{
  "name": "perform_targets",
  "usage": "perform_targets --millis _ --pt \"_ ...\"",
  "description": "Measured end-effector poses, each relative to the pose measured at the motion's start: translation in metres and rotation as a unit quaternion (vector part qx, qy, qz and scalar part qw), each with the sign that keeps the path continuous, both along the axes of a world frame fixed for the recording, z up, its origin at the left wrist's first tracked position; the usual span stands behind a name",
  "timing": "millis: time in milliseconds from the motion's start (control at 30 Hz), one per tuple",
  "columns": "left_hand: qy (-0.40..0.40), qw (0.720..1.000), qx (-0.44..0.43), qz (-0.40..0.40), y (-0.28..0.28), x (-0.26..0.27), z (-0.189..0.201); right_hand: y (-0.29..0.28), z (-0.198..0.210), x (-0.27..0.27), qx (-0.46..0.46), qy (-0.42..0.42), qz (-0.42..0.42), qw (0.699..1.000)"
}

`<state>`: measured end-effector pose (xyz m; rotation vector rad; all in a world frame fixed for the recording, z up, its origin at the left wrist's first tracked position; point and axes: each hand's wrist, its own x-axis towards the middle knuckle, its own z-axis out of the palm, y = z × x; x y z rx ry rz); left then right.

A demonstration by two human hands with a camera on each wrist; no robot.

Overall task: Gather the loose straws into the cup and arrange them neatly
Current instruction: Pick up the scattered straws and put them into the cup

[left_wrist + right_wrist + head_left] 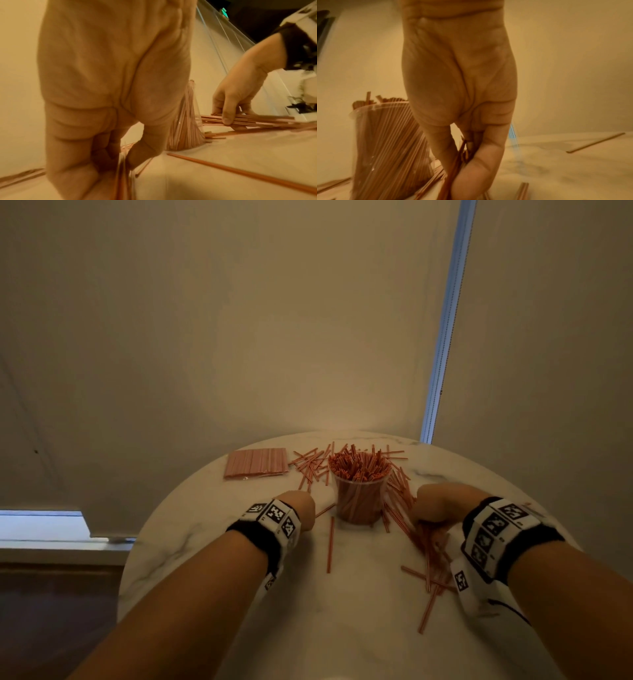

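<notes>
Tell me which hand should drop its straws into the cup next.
Right, probably. The right hand already pinches a thick bundle of straws just beside the cup; the left hand grips only a few.

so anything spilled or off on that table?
Yes. Loose straws lie scattered flat round the cup, crossing at all angles, some near the table's front edge. The cup stands upright and packed. Both the left hand and right hand grip small bunches. The sealed straw packet lies flat.

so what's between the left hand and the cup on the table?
Head view: one loose straw lies slanting on the marble table between left hand and cup; otherwise bare.
</notes>
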<state>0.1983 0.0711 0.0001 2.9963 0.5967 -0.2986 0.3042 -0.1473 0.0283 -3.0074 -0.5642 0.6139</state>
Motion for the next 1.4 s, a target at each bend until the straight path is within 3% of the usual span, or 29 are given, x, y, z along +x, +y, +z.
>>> perform_targets --millis 133,233,367,533,633,733,867,933,1000,1067,1200,1300,1400 --pt "-0.005 0.999 -0.045 0.028 0.013 -0.007 0.004 -0.015 0.000 0.006 0.142 0.064 -0.077 0.985" --pt "-0.037 0.983 -0.161 0.084 0.021 -0.007 0.002 -0.020 0.001 0.008 0.211 0.051 -0.102 0.971" --pt "-0.153 0.908 -0.353 0.168 0.023 -0.006 0.002 -0.025 0.011 0.008 0.256 0.024 -0.109 0.960" --pt "-0.271 0.827 -0.449 0.204 0.019 -0.004 0.019 -0.032 0.032 0.002 0.300 -0.023 -0.084 0.950" --pt "-0.366 0.782 -0.475 0.171 0.010 -0.005 0.035 -0.032 0.048 -0.007 0.324 -0.066 -0.049 0.943" --pt "-0.423 0.763 -0.477 0.104 -0.013 -0.008 0.054 -0.020 0.065 -0.028 0.351 -0.089 -0.004 0.932" --pt "-0.394 0.752 -0.526 0.048 -0.046 -0.008 0.071 0.011 0.078 -0.064 0.357 -0.110 0.083 0.924" --pt "-0.381 0.726 -0.571 0.026 -0.053 -0.001 0.070 0.032 0.077 -0.075 0.325 -0.124 0.123 0.930" --pt "-0.409 0.717 -0.563 0.050 -0.053 0.006 0.067 0.052 0.075 -0.079 0.285 -0.136 0.136 0.939" --pt "-0.452 0.713 -0.526 0.104 -0.044 0.012 0.064 0.065 0.070 -0.078 0.321 -0.126 0.141 0.928" --pt "-0.514 0.638 -0.554 0.148 -0.017 0.024 0.058 0.077 0.062 -0.069 0.428 -0.041 0.159 0.889" --pt "-0.539 0.596 -0.572 0.164 0.001 0.031 0.055 0.081 0.059 -0.056 0.440 -0.051 0.155 0.883" --pt "-0.532 0.604 -0.573 0.155 0.016 0.037 0.054 0.077 0.060 -0.040 0.477 -0.078 0.139 0.864"
